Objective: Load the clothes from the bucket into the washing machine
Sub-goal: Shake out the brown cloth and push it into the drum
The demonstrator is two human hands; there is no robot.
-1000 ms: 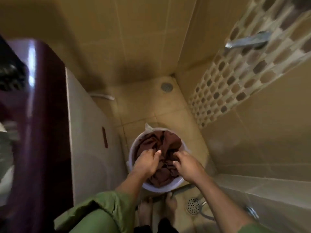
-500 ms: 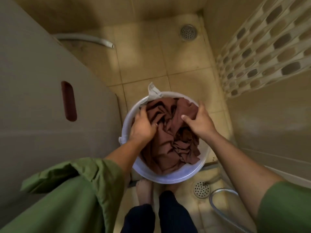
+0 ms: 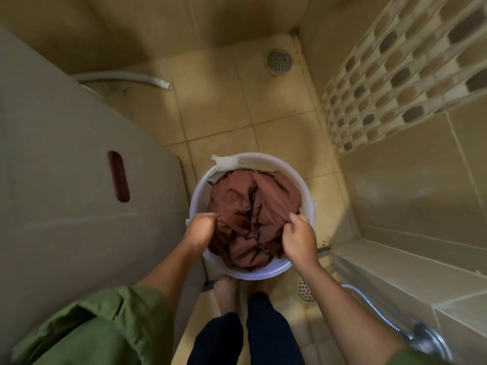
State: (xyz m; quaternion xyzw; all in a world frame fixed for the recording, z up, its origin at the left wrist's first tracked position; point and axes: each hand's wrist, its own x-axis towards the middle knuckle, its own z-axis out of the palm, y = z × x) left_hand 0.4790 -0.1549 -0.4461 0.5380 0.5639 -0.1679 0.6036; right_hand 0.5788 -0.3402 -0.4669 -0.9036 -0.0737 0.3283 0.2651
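While brown cloth (image 3: 253,219) is clenched by left hand (image 3: 199,230) and right hand (image 3: 300,239) | bucket (image 3: 307,191) at 12 o'clock | risk: white garment (image 3: 224,164) is dragged out, dropped on floor (image 3: 218,106).

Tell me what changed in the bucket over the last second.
Both hands slid back to the near side of the bucket. The left hand and right hand, which lay on top of the maroon cloth, now grip its near edges. The cloth remains in the bucket, and the white cloth still hangs over the far rim.
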